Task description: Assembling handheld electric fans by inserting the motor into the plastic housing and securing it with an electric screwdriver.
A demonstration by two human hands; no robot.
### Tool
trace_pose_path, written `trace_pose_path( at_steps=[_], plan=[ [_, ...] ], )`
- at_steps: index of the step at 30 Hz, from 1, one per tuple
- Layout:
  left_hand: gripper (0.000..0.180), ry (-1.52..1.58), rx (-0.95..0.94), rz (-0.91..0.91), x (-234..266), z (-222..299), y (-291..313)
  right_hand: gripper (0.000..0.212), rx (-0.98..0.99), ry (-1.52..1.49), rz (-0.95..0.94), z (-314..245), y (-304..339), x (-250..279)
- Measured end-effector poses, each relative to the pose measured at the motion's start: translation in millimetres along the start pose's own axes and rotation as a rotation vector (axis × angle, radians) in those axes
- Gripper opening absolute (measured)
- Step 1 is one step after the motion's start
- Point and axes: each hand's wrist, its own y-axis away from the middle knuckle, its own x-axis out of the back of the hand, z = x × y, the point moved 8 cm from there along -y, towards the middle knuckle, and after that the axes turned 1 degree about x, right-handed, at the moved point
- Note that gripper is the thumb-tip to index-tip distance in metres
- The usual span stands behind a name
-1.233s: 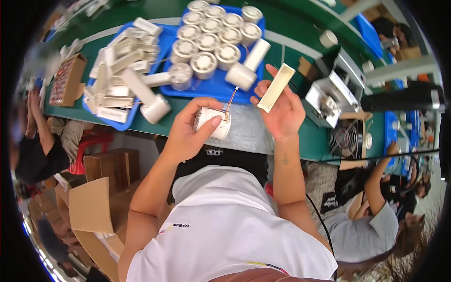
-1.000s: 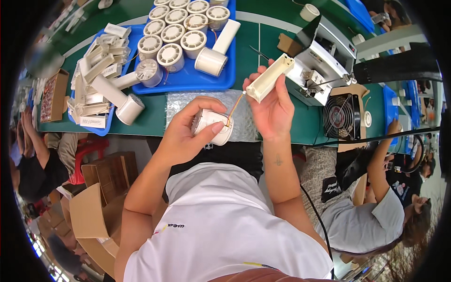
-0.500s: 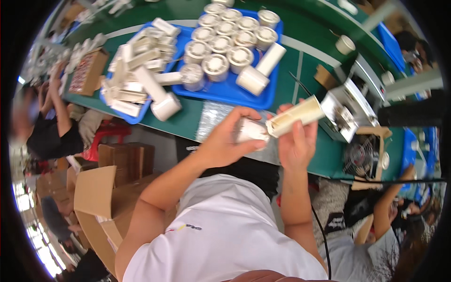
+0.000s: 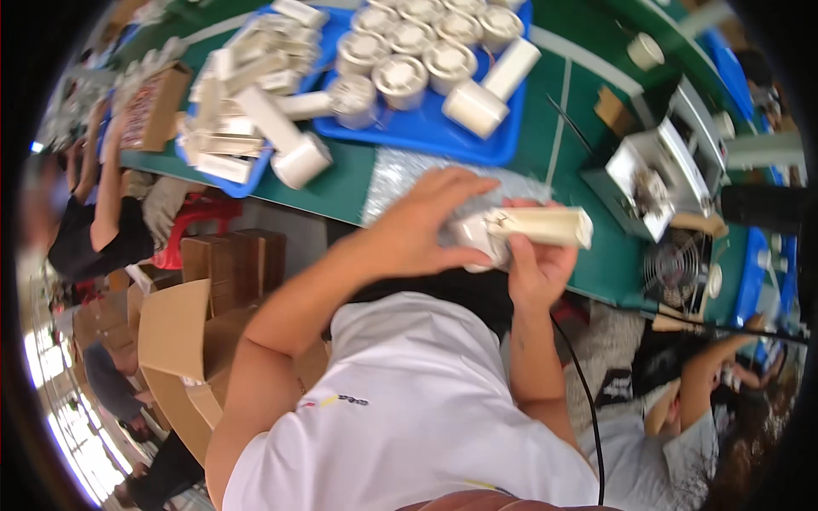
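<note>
Over the near edge of the table, my left hand [image 4: 419,223] curls its thumb and fingers round a white round housing [image 4: 477,238]. My right hand [image 4: 542,271] grips a long cream channel-shaped handle [image 4: 550,226], thumb on the near side and fingers behind. The handle lies nearly level, its hollow side showing. Its left end meets the housing; whether the two are fastened cannot be seen. Thin wires seem to show at the joint, though blurred. Beneath my hands lies a sheet of bubble wrap [image 4: 399,175].
A blue tray [image 4: 511,140] holds several round white housings and a handled unit. To its left, another blue tray [image 4: 228,186] is heaped with cream handles. A metal box device [image 4: 626,192] and a fan [image 4: 671,271] stand at right. An open carton [image 4: 175,328] is at lower left.
The handle has swung from a tilt to nearly level, its end brought against the housing. Both hands have shifted slightly right. The table and trays appear higher in the picture.
</note>
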Motion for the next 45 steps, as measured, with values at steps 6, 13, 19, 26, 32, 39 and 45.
trace_pose_path(
  at_steps=[6, 13, 19, 26, 32, 39, 45],
  plan=[
    [0.073, 0.074, -0.051, -0.144, -14.9, -6.1, -7.4, 0.052, 0.043, 0.145, -0.112, -15.2, -6.2, -13.9],
    [0.070, 0.040, -0.040, 0.175, -16.2, -11.5, 3.9, 0.053, 0.056, 0.433, -0.256, -27.0, -15.7, -15.1],
    [0.068, 0.100, -0.041, 0.267, -13.0, -18.3, 11.9, 0.063, 0.035, 0.685, -0.478, -26.9, -16.1, -34.7],
    [0.066, 0.131, -0.055, 0.264, -13.2, -23.1, 13.4, 0.061, -0.015, 0.884, -0.572, -32.0, -28.0, -57.5],
    [0.063, 0.122, -0.078, 0.295, -13.5, -23.8, 14.5, 0.049, -0.035, 0.784, -0.491, -28.8, -23.8, -48.8],
    [0.065, 0.137, -0.072, 0.274, -16.0, -23.8, 12.4, 0.038, 0.071, 0.576, -0.310, -18.8, -22.7, -35.8],
    [0.066, 0.100, -0.079, 0.301, -15.0, -24.0, 14.3, 0.037, 0.021, 0.536, -0.208, -26.1, -13.6, -32.4]
  ],
)
